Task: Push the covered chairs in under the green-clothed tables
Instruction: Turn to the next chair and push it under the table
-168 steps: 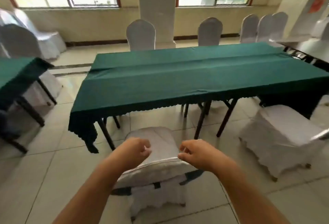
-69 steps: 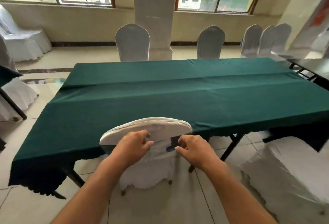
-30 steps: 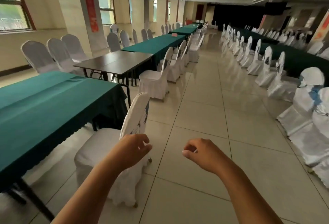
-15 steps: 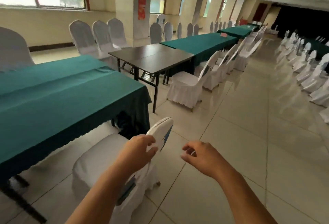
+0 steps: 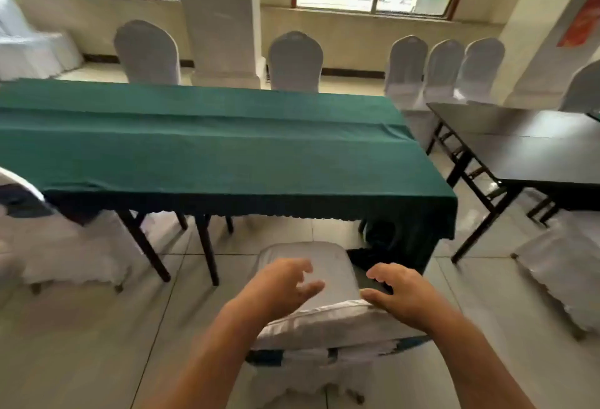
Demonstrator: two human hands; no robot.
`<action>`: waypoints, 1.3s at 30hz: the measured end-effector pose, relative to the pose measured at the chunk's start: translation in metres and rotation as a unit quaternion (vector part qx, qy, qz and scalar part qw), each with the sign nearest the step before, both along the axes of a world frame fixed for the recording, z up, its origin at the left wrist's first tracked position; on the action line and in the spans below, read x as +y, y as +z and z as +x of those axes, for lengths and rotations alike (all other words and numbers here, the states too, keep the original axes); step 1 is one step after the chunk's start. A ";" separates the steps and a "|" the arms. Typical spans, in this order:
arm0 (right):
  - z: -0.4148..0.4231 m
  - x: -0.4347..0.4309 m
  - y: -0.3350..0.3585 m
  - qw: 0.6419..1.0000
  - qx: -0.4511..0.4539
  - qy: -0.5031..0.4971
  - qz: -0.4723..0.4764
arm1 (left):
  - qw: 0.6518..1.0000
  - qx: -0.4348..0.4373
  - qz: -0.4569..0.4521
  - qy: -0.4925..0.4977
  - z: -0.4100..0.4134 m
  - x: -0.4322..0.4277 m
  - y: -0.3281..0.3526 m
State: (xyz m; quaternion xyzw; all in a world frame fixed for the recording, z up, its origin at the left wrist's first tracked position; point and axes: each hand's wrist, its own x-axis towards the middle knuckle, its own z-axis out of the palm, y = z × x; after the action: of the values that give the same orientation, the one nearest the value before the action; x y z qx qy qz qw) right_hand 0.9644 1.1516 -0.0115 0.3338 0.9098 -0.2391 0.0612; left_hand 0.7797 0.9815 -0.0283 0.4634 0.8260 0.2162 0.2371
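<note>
Hands at the covered chair's back
Left hand [image 5: 279,288] hovers, fingers spread, right hand [image 5: 401,298] rests loosely curled on the backrest top; covered chair [image 5: 311,270] stands on the floor, short of the green-clothed worktop [image 5: 211,148]

white chair cover [image 5: 311,278], green tablecloth [image 5: 211,148], dark bare table [image 5: 535,152]

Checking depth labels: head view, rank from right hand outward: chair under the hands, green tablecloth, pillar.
1. White-covered chair, directly under the right hand.
2. Green tablecloth, ahead across the floor gap.
3. Pillar, beyond the table's far side, left of centre.
</note>
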 end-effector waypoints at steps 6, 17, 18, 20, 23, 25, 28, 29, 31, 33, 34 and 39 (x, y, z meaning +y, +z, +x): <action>0.017 0.026 -0.023 0.991 -0.056 0.084 -0.086 | 0.987 -0.067 -0.089 0.116 0.047 -0.019 -0.010; 0.031 0.042 -0.041 0.992 0.006 0.121 -0.017 | 0.974 0.076 -0.114 0.182 0.068 -0.014 -0.021; 0.030 0.043 -0.042 0.993 0.013 0.116 -0.014 | 0.973 0.080 -0.111 0.187 0.068 -0.012 -0.023; 0.026 0.048 -0.042 0.995 0.029 0.098 -0.008 | 0.972 0.089 -0.101 0.194 0.065 -0.005 -0.026; 0.014 0.059 -0.038 0.996 0.037 0.078 0.001 | 0.973 0.098 -0.081 0.195 0.055 0.009 -0.026; 0.003 0.070 -0.036 0.997 0.044 0.067 -0.003 | 0.973 0.106 -0.072 0.195 0.043 0.021 -0.027; -0.020 0.084 -0.034 0.997 0.048 0.066 0.008 | 0.971 0.110 -0.066 0.200 0.019 0.038 -0.029; -0.028 0.088 -0.035 0.997 0.049 0.063 0.013 | 0.971 0.108 -0.062 0.204 0.010 0.043 -0.029; -0.044 0.098 -0.034 0.997 0.050 0.056 0.022 | 0.971 0.107 -0.058 0.207 -0.009 0.053 -0.031; -0.062 0.109 -0.034 0.997 0.051 0.048 0.021 | 0.972 0.106 -0.054 0.203 -0.029 0.065 -0.032; -0.071 0.115 -0.033 0.998 0.051 0.043 0.019 | 0.972 0.105 -0.050 0.202 -0.039 0.071 -0.031; -0.124 0.144 -0.034 0.998 0.038 0.033 0.032 | 0.974 0.109 -0.045 0.192 -0.097 0.105 -0.033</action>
State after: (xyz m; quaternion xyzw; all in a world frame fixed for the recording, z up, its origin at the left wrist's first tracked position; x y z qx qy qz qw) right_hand 0.8401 1.2955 -0.0452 0.2958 0.9291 -0.2205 0.0240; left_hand 0.6823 1.0868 -0.0611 0.3052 0.9295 0.1685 0.1205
